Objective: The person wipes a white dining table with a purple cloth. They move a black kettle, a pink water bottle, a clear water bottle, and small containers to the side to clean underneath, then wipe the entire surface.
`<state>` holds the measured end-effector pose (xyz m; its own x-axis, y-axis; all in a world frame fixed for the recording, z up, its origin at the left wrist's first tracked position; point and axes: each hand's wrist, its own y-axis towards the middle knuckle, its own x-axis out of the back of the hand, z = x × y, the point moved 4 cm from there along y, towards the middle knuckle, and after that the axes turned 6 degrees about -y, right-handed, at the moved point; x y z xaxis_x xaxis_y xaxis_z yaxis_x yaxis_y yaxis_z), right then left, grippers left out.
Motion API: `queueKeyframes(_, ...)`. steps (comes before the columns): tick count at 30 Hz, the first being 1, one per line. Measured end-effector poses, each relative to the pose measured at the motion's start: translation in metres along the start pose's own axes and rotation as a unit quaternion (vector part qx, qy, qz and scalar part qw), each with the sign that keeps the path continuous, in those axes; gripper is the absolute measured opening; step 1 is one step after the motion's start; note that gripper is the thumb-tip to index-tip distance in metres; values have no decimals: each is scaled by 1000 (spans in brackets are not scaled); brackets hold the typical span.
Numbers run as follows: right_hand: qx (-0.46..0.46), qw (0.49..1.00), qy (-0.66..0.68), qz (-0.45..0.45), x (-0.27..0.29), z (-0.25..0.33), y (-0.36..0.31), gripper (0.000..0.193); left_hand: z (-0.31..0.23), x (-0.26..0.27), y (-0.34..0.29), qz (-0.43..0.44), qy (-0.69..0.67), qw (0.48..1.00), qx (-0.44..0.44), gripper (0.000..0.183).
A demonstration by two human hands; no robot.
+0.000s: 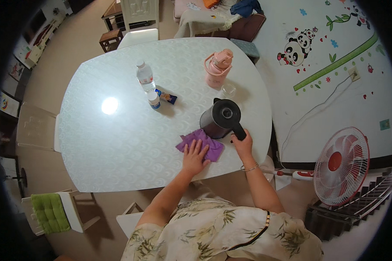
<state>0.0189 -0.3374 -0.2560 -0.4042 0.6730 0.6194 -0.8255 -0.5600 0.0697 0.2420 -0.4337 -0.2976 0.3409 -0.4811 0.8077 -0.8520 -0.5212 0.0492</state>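
Note:
My left hand [194, 157] lies flat with spread fingers on a purple cloth [211, 145] near the table's front edge. To its right, my right hand [243, 144] is wrapped round the black handle of a dark pitcher [217, 122], which stands just beyond the cloth. Whether the pitcher's base touches the table or is slightly raised, I cannot tell. Behind the pitcher are a small clear glass [228, 90] and a pink bottle with a carrying loop [217, 69]. Farther left stand a clear plastic water bottle [145, 78], a small white-capped bottle [153, 100] and a dark blue packet [166, 96].
The pale patterned table [117, 148] reflects a bright lamp spot. A red and white fan [342, 166] stands right of me beside a dark rack [353, 213]. Chairs surround the table, one with a green cushion [51, 212]. A cable [309, 111] hangs along the right wall.

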Motion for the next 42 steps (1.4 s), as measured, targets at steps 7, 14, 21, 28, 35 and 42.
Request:
queueKeyframes(7,-70,996,52,11,40,23,-19,14,71,32,52,-212,42,975,41,37)
queueKeyframes(14,-43,994,97,33,30,15,-16,13,38,-17,146,-40,-658,743,116,36)
queueKeyframes(21,-58,990,115,57,34,8,-14,12,-8,-96,42,-191,-523,812,174,47)
queueKeyframes(28,-21,973,54,221,75,1,20,16,8,-61,89,-141,-665,713,172,47)
queueKeyframes(35,-21,952,-34,302,88,-1,58,28,-7,15,158,184,-664,708,155,45)
queueKeyframes(42,11,955,-79,287,87,6,90,30,-23,-5,214,265,-635,719,96,39)
